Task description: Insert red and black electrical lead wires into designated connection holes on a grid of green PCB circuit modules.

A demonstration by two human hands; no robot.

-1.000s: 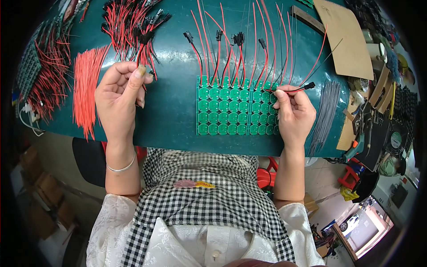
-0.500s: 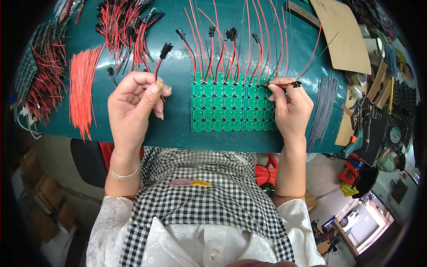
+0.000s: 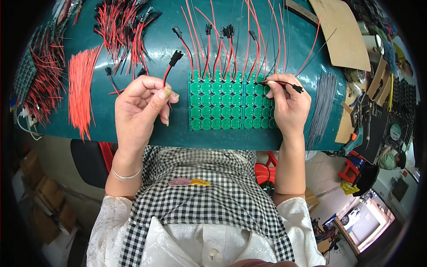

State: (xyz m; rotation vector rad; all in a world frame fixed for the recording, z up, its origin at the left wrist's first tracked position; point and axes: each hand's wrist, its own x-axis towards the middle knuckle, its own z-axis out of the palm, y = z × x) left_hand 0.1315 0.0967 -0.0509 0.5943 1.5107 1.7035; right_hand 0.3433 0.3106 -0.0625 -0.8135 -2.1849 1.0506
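Between the thumb and fingers of my left hand (image 3: 138, 109) is a connector lead (image 3: 176, 58), its black plug pointing up above short red and black wires. My closed right hand (image 3: 292, 107) pinches a second connector lead (image 3: 297, 88) over the upper right of the green circuit board panel (image 3: 216, 99). That lead's black plug sticks out to the right of my fingers, and its wire ends point left toward the board. The panel lies flat, with rows of round boards. Red and black wires, some with black plugs, rise from its far edge. My right hand hides part of its right side.
Loose red wires (image 3: 82, 91) lie left of my left hand, and grey wires (image 3: 323, 107) right of my right hand. A pile of connector leads (image 3: 116, 24) sits at the far left. Beyond the grey wires are a cardboard sheet (image 3: 344, 35) and tools near the table's right edge.
My left hand has moved right with its connector lead, toward the panel. My right hand stays near the panel's upper right, and the plug of its lead has tilted downward.
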